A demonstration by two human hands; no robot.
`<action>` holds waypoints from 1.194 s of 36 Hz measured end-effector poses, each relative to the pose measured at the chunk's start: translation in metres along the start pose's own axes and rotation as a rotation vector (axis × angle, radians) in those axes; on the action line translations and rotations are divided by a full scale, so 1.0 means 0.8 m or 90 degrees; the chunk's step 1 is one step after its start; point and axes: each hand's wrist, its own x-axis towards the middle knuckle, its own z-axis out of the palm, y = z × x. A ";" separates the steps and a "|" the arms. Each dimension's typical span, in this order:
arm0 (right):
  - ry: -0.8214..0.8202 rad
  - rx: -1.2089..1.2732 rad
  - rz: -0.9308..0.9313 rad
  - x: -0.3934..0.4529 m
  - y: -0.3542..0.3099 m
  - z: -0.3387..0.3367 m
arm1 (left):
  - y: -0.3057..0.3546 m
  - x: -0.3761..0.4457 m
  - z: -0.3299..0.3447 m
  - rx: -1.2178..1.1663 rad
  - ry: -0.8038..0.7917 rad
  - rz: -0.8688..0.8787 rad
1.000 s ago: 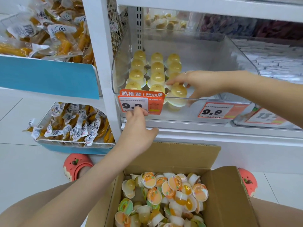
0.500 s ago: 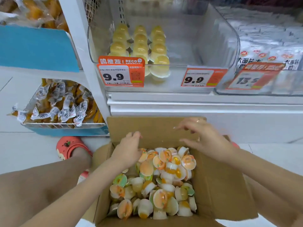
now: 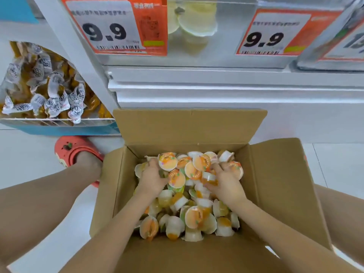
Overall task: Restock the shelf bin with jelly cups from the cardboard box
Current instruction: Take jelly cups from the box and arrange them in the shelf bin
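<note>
Left hand [image 3: 151, 177]: fingers are curled down into the jelly cups [image 3: 189, 194]; whether a cup is gripped cannot be told.
Right hand [image 3: 226, 182]: fingertips are buried among cups; the grip is hidden.
Cardboard box [image 3: 279, 186]: seen open on the floor, flaps spread, near edge covered by forearms.
Shelf bin [image 3: 197, 48]: cut off at the top edge; pale cups are blurred behind clear plastic, between two 9.9 price tags [image 3: 116, 26].
Red clog [image 3: 72, 150]: partly hidden by a leg.
</note>
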 end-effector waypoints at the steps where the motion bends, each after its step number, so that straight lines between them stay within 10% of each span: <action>1: 0.031 -0.018 0.012 -0.001 -0.005 0.010 | 0.003 0.007 0.005 -0.020 0.017 -0.010; 13: 0.256 0.256 0.228 -0.002 -0.041 0.048 | 0.010 0.023 0.023 0.110 0.093 -0.020; 26: 0.112 0.547 0.042 -0.048 -0.052 -0.032 | 0.088 -0.041 -0.037 -0.030 0.013 0.203; 43: 0.173 0.334 -0.347 -0.099 -0.149 -0.282 | 0.234 -0.133 -0.216 -0.101 -0.073 0.411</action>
